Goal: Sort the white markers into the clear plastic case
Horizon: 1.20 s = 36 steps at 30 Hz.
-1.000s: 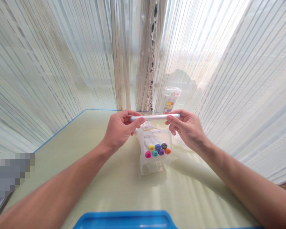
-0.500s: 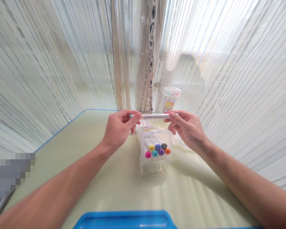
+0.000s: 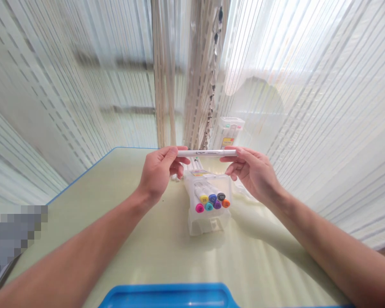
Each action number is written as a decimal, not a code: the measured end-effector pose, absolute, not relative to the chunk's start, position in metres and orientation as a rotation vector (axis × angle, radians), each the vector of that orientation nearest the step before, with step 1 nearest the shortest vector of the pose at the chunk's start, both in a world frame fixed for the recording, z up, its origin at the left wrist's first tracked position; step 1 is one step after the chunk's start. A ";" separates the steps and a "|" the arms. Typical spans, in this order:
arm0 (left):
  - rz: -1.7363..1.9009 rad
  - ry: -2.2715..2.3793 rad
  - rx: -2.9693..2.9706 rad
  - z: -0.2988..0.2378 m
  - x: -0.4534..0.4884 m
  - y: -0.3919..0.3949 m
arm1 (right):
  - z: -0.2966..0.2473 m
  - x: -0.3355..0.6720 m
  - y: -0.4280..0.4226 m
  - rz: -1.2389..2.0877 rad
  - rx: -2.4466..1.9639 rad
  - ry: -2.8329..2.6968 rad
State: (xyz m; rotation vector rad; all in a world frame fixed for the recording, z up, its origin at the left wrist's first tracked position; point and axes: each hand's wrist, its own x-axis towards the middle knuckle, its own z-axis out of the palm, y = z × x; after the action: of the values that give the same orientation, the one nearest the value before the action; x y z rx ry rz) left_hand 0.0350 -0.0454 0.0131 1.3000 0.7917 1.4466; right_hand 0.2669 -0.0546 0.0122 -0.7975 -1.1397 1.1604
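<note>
A white marker pen (image 3: 207, 152) is held level above the table, one end pinched in my left hand (image 3: 158, 173) and the other end pinched in my right hand (image 3: 252, 171). Right below it lies a clear plastic marker case (image 3: 208, 220), open toward me, with several markers (image 3: 211, 201) showing pink, teal, purple, orange, yellow, blue and black caps. Both hands hover just above the far end of that case.
A second clear marker box (image 3: 230, 132) stands upright at the table's far edge by the striped curtain (image 3: 308, 107). A blue tray rim (image 3: 167, 295) is at the near edge. The pale green table (image 3: 115, 205) has a blue border.
The marker has risen slightly and turned in my fingers; its teal end caps no longer show. My view has shifted a little upward.
</note>
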 end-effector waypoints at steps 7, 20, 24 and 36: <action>1.443 0.859 1.406 0.015 0.035 -0.048 | 0.012 0.266 -0.053 1.141 -0.783 -1.139; 1.445 0.927 1.574 0.011 0.033 -0.045 | 0.009 0.265 -0.052 1.064 -0.788 -1.211; 1.439 0.932 1.568 0.011 0.034 -0.047 | 0.009 0.266 -0.051 1.052 -0.796 -1.226; 1.427 0.936 1.498 0.011 0.033 -0.045 | 0.008 0.267 -0.050 1.018 -0.817 -1.240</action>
State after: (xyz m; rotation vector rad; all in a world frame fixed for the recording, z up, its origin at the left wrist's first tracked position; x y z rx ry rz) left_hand 0.0334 -0.0453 0.0108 1.4977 0.9359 1.4266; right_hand 0.2671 -0.0502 0.0085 -0.8172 -1.2400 1.0177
